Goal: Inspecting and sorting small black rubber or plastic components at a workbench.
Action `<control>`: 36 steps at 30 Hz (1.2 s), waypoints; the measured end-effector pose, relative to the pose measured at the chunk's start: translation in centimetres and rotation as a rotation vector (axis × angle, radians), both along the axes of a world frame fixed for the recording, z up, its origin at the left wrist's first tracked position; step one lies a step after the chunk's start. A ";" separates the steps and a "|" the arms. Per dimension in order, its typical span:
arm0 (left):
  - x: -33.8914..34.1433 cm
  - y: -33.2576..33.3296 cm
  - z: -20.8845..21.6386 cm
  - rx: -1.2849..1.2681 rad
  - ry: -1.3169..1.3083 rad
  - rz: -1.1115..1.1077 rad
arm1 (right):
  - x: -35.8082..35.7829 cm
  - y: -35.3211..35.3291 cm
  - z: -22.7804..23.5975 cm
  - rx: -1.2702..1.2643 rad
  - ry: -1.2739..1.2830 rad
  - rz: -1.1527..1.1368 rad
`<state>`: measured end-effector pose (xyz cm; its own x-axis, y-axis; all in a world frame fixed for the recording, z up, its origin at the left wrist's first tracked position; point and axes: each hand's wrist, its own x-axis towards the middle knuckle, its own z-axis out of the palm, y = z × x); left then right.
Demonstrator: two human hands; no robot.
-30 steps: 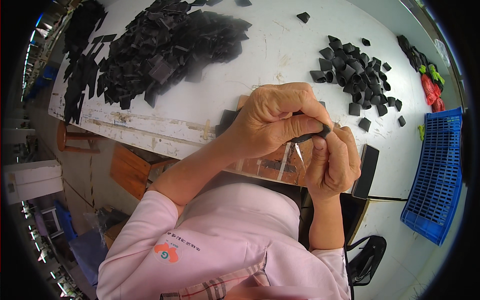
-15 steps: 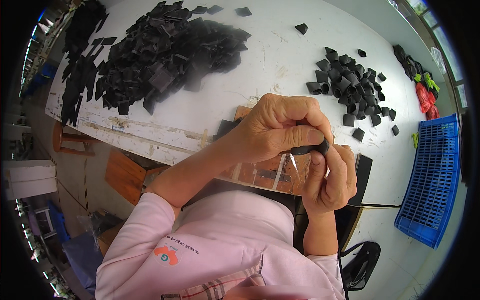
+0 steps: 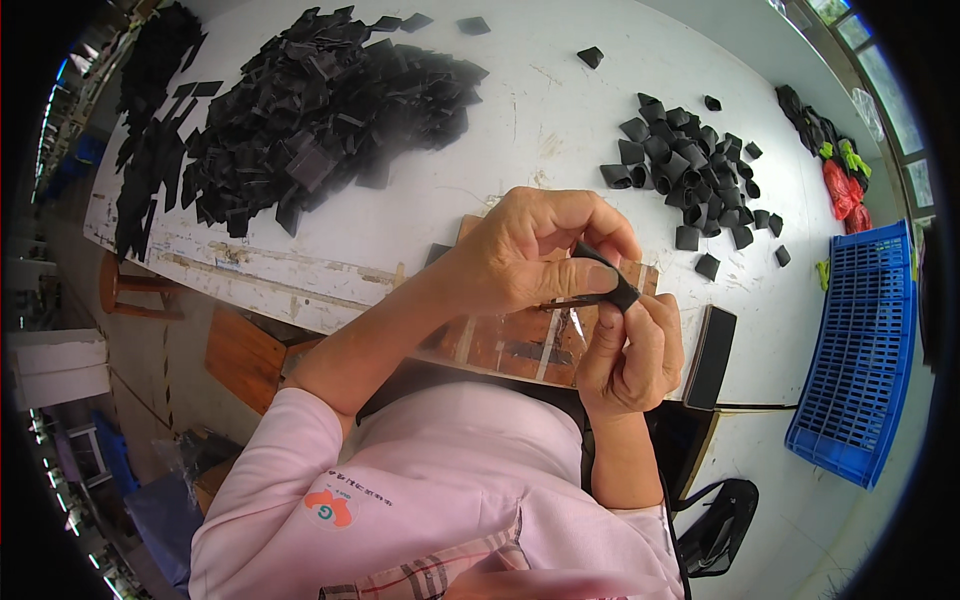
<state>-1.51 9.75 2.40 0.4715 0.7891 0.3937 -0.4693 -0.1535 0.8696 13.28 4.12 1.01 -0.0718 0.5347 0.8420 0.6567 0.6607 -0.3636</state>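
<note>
A small black piece of flexible sheet material (image 3: 624, 292), bent over on itself, is held up between my two hands. My left hand (image 3: 540, 250) pinches it from the left, thumb on top and fingers curled behind. At its lower right end my right hand (image 3: 637, 352) grips it between thumb and bent fingers. Beneath the hands lies a worn wooden board (image 3: 485, 345) with strips of tape, at the table's near edge. Part of another dark piece (image 3: 437, 252) shows beside my left wrist. The fingers hide much of the held piece.
Flat black pieces form a big heap (image 3: 330, 120) at the far left of the white table (image 3: 540, 90). Rolled black pieces (image 3: 690, 165) lie in a smaller heap at right. A long black block (image 3: 711, 358) is right of my right hand. A blue plastic crate (image 3: 855, 350) stands farther right.
The view has shifted a little, so the table things sit farther left. Both hands keep their hold on the black piece, which is tilted more and shows more of its length.
</note>
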 end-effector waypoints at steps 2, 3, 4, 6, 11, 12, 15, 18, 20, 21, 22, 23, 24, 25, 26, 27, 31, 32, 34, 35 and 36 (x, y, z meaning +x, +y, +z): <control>-0.2 -0.2 -0.5 0.005 -0.003 -0.024 | 0.0 0.2 -0.1 0.004 0.012 0.004; -0.3 -0.3 -0.7 0.003 -0.008 -0.034 | 0.1 0.3 -0.2 0.001 0.016 0.006; -0.4 -0.5 -0.8 -0.045 -0.007 -0.038 | 0.2 0.3 -0.5 0.017 -0.005 0.036; -0.6 -0.9 -1.0 -0.151 0.000 -0.025 | 0.3 0.1 -1.0 -0.015 0.007 0.000; -1.1 -2.5 -1.7 -0.206 0.147 0.214 | 0.2 0.2 1.4 -0.183 -0.024 0.075; -1.4 -2.9 -2.1 -0.148 0.257 0.339 | 0.3 0.3 2.8 -0.278 0.034 0.138; -3.7 -4.2 -4.5 -0.077 0.464 0.686 | 1.7 3.2 6.8 -0.490 0.769 0.573; -7.5 -6.4 -7.3 -0.123 0.677 0.932 | 2.1 3.6 6.2 -0.461 0.765 -0.043; -9.8 -8.1 -9.0 -0.140 0.905 0.940 | 1.8 1.0 3.4 -0.469 0.700 -0.087; -10.3 -8.8 -9.9 -0.068 0.987 0.916 | 1.4 -0.8 1.5 -0.521 0.732 -0.157; -10.5 -9.5 -10.6 -0.018 1.078 0.876 | 0.9 -2.6 -0.4 -0.561 0.669 -0.009; -10.7 -10.1 -11.3 0.074 1.140 0.856 | 0.2 -4.3 -2.1 -0.631 0.636 0.075; -10.5 -10.5 -11.9 0.111 1.199 0.846 | -0.3 -5.5 -3.2 -0.717 0.571 0.126; -10.3 -10.8 -12.3 0.103 1.219 0.828 | -1.0 -6.4 -4.0 -0.853 0.481 0.166; -10.0 -11.0 -12.6 0.093 1.242 0.809 | -1.7 -6.6 -4.7 -0.902 0.398 0.268; -9.8 -11.2 -12.6 0.042 1.288 0.757 | -2.5 -6.6 -5.0 -1.025 0.278 0.300; -9.6 -11.5 -11.0 -0.066 1.043 0.654 | -5.6 -6.1 -5.0 -0.800 -0.066 0.246; -9.4 -11.6 -10.3 -0.023 0.956 0.597 | -6.0 -6.0 -5.0 -0.819 -0.006 0.243; -8.8 -11.9 -8.7 0.062 0.771 0.491 | -6.1 -6.2 -5.2 -0.879 0.036 0.335; -8.1 -12.0 -8.0 -0.062 0.684 0.528 | -5.9 -6.4 -5.4 -0.864 0.042 0.286; -7.3 -11.9 -7.4 -0.141 0.570 0.580 | -5.5 -6.5 -5.4 -0.879 -0.004 0.267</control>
<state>-8.83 -2.17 -4.99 0.0716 0.9928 0.0965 0.1698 -0.1075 0.9796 7.76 -2.39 -4.40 -0.2868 0.9478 0.1392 0.5244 0.2769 -0.8052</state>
